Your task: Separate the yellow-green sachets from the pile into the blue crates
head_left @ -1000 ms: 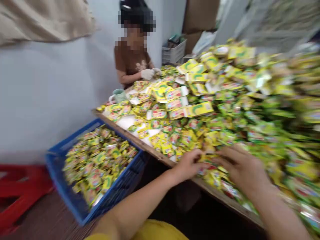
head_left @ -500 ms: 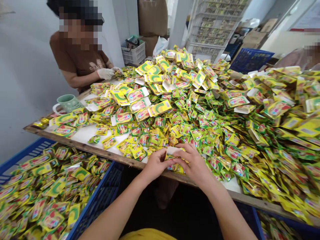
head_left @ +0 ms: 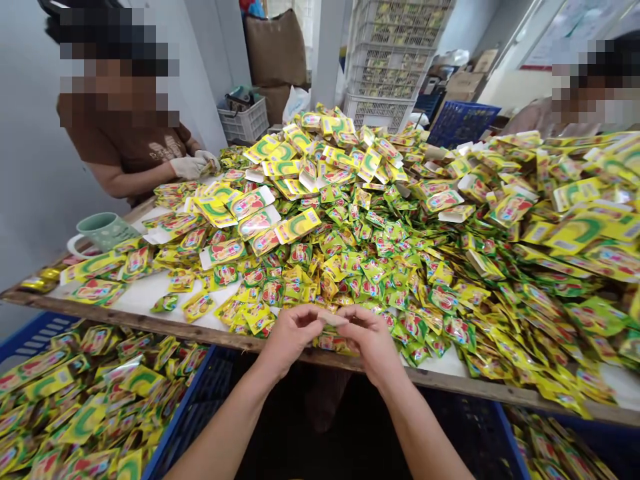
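Observation:
My left hand [head_left: 295, 337] and my right hand [head_left: 369, 339] meet at the table's front edge, thumbs and fingertips pinching a small carton [head_left: 333, 319] from both sides. Its pale end flap shows between the thumbs; my fingers hide most of the rest. Just beyond lies a heap of small yellow-green sachets [head_left: 350, 267] with red print. Flat and part-opened yellow cartons [head_left: 260, 223] are piled behind and to the left of the sachets.
A blue crate [head_left: 180, 400] full of packets stands below left, and another [head_left: 515, 440] below right. A green mug [head_left: 107, 230] sits at the table's left. One gloved co-worker [head_left: 130, 160] works far left; another person [head_left: 555, 117] is far right. Stacked white crates [head_left: 385, 67] rise behind.
My right hand's fingers have drawn back from over the carton to pinch its right side. Both hands sit slightly lower in view, and the camera has turned a little to the right.

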Available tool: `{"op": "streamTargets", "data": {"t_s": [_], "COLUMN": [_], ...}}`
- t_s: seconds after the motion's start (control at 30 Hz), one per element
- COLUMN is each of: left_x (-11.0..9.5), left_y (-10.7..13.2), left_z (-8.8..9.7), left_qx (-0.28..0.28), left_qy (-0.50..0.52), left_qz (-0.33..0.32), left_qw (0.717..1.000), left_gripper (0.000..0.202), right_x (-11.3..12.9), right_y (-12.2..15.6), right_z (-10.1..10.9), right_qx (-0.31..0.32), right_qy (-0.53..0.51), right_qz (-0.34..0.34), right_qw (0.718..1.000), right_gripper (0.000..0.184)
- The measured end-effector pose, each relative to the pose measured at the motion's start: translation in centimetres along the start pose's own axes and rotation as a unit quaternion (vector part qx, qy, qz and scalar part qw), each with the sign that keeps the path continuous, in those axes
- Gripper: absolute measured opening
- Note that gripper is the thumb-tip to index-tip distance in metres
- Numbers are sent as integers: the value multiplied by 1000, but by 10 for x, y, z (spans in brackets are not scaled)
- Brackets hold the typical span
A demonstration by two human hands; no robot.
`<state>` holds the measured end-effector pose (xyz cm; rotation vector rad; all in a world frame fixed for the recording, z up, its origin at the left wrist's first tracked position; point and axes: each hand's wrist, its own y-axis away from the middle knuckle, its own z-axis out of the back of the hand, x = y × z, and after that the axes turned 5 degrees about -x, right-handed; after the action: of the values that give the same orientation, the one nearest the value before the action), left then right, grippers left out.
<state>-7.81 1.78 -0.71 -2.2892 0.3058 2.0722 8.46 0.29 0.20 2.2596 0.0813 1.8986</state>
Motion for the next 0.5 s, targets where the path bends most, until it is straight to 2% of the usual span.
{"op": "streamTargets", "data": {"t_s": [0.07, 0.1, 0.2, 0.33, 0.4, 0.5], "left_x": [4, 7, 15, 16, 13, 11], "left_y": [-3, -4, -6, -8, -10, -11], "left_z": [0, 0, -1, -3, -3, 0], "left_qx": [-52, -66, -77, -69, -60, -51], "left_qy": [-6, -4, -12, -35, -52, -88], "left_qz": [-40, -55, -86, -108, -134, -213], "left_qw": [998, 996, 993, 991, 988, 972], "left_gripper": [21, 21, 21, 23, 20, 10], "right_x": [3, 4, 4, -4, -7, -10], "right_y": [-2, -3, -8, -12, -12, -12], "right_z": [-3, -3, -1, 1, 1, 3], "right_qx": [-17, -11, 9, -24, -38, -32], "right_qy": [73, 98, 116, 110, 114, 125], "right_qz": [114, 145, 134, 105, 122, 182], "right_qw": [991, 985, 984, 988, 985, 975], "right_gripper": [14, 16, 20, 20, 17, 13]}}
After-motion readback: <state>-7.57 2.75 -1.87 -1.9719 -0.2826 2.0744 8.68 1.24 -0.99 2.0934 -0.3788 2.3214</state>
